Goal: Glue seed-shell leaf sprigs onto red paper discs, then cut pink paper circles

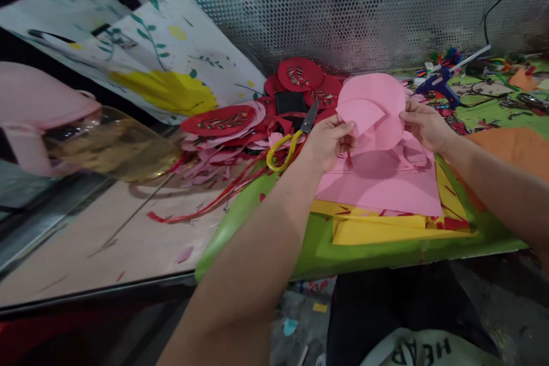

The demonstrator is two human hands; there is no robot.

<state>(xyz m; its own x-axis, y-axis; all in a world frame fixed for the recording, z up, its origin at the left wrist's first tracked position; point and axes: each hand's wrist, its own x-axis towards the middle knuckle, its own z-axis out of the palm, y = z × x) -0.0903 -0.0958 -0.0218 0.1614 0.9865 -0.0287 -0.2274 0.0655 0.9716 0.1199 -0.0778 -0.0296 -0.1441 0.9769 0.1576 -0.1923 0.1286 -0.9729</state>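
Observation:
Between my two hands is a rounded pink paper cutout (384,91), raised over the table. My left hand (328,140) pinches its left side, where a smaller pink piece (359,115) with a curved edge overlaps it. On the right edge, my right hand (424,123) grips the cutout between thumb and fingers. Below lies a pink paper sheet (381,191) on top of yellow sheets (377,230). Yellow-handled scissors (285,151) rest just left of my left hand, blades pointing up and away.
Red decorated discs (300,73) and pink scraps pile up behind the scissors. A blue glue gun (440,84) stands at the back right near wires and scraps. Orange paper (514,148) lies under my right forearm. A floral bag (180,51) leans against the perforated metal panel (334,11).

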